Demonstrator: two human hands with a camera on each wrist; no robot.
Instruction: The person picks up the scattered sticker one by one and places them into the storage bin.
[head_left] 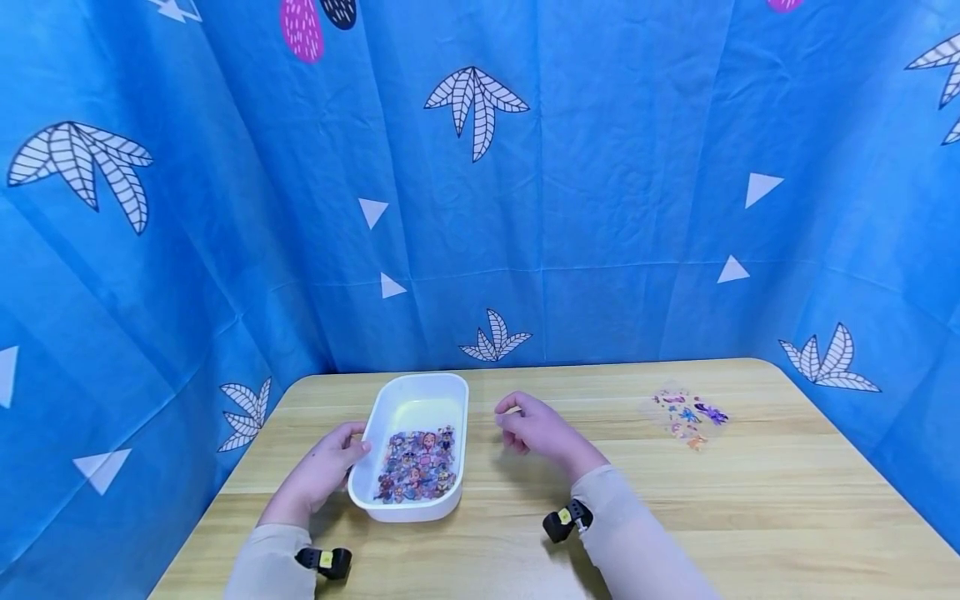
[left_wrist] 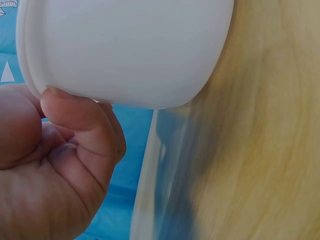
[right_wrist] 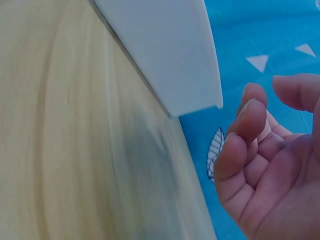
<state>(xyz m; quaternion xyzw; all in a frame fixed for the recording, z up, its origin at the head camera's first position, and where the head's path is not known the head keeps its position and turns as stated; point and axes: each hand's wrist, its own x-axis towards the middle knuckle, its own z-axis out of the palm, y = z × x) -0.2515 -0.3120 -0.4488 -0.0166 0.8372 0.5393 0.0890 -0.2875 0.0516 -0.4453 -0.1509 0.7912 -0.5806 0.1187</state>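
Observation:
A white rectangular plastic tub point(head_left: 412, 513) stands on the left half of the table, its near end slightly tilted in view. In its lower part lie colourful cartoon-figure stickers point(head_left: 418, 468). My left hand point(head_left: 327, 467) grips the tub's left rim. The left wrist view shows the curled fingers point(left_wrist: 75, 112) at the edge of the tub's wall point(left_wrist: 130, 50). To the right of the tub, my right hand point(head_left: 543, 429) hovers over the table with loosely bent fingers. Nothing shows between its thumb and fingers point(right_wrist: 250, 120), and the tub's side point(right_wrist: 165, 50) is a short way off.
On the right side of the wooden table point(head_left: 757, 517) lies a clear sheet with small colourful stickers point(head_left: 686, 412). A blue patterned curtain point(head_left: 615, 208) hangs behind the table and along both sides. Each wrist wears a small black camera point(head_left: 333, 562).

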